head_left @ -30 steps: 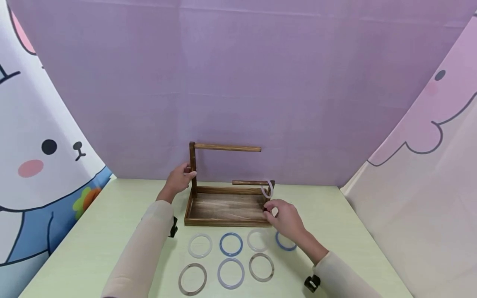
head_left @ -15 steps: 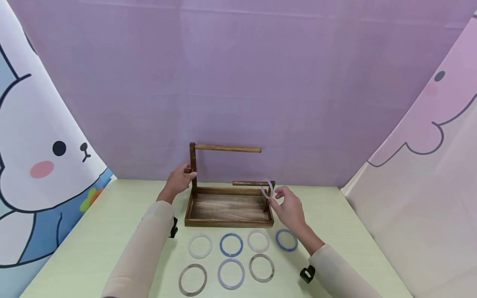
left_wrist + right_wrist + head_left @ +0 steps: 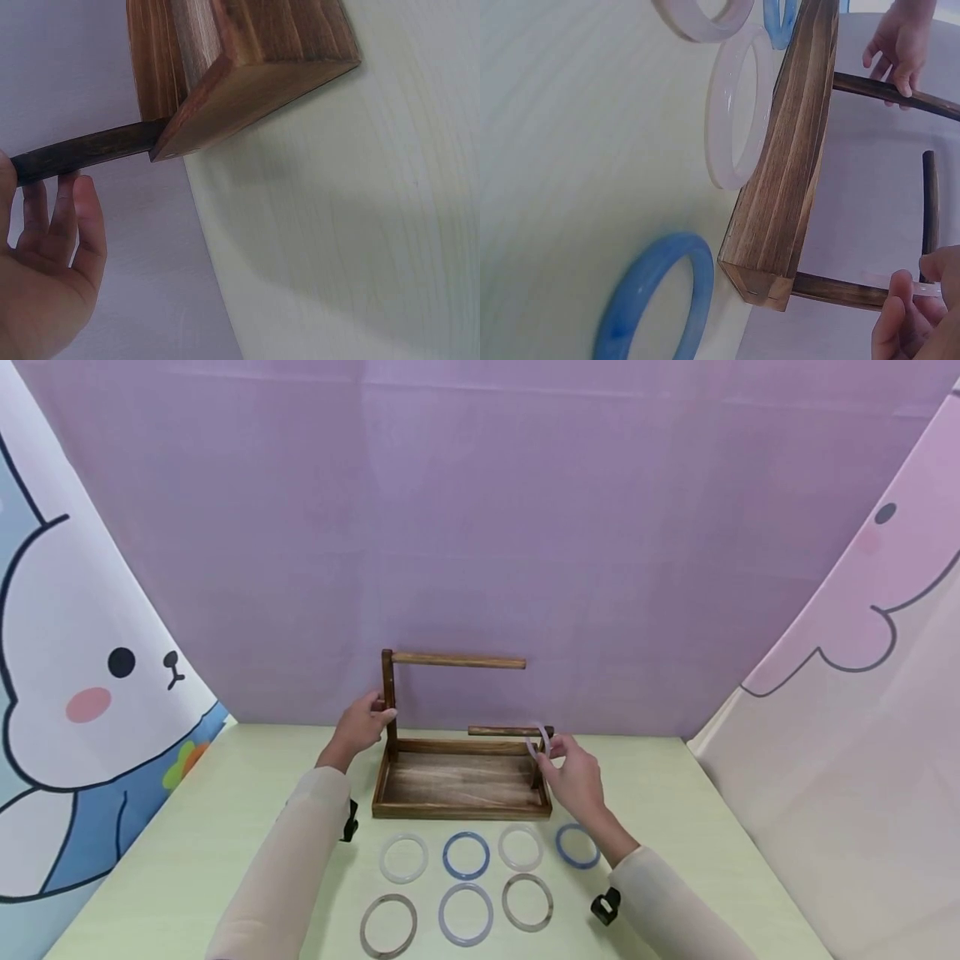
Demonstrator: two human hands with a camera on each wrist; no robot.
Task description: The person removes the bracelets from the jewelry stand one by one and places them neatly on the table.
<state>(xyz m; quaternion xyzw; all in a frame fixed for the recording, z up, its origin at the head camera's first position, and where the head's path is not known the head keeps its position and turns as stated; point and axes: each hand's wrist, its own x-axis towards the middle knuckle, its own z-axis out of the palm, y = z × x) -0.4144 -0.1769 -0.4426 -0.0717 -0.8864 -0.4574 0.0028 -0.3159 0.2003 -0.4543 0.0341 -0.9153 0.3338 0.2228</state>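
Right hand has risen to the pale bangle on the low peg — pinching it, half hidden; left hand grips the stand's post; green table.

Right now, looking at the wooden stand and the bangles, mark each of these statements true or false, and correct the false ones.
1. The left hand grips the tall post of the wooden stand. True.
2. The right hand pinches a pale bangle at the lower bar. True.
3. The upper bar carries two bangles. False: it is bare.
4. Seven bangles lie flat on the table in front of the stand. True.
5. All the loose bangles are blue. False: some are pale or brownish.
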